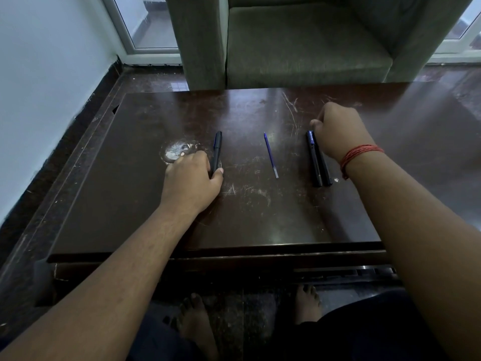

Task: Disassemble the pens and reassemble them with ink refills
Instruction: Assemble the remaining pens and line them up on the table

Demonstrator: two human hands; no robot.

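A black pen (pixel 216 149) lies on the dark table (pixel 130 204) at centre left. My left hand (pixel 191 178) rests at its near end, thumb and fingers closed on the barrel. A thin blue ink refill (pixel 270 155) lies alone in the middle, tip pointing away. On the right, two black pens (pixel 316 162) lie side by side; the left one has a blue label at its far end. My right hand (pixel 338 128) covers their far end with curled fingers; its grip is hidden.
A grey-green armchair (pixel 299 40) stands just beyond the table's far edge. A white worn patch (pixel 177 151) marks the tabletop beside my left hand. A wall runs along the left. My bare feet (pixel 200 324) show under the table's near edge.
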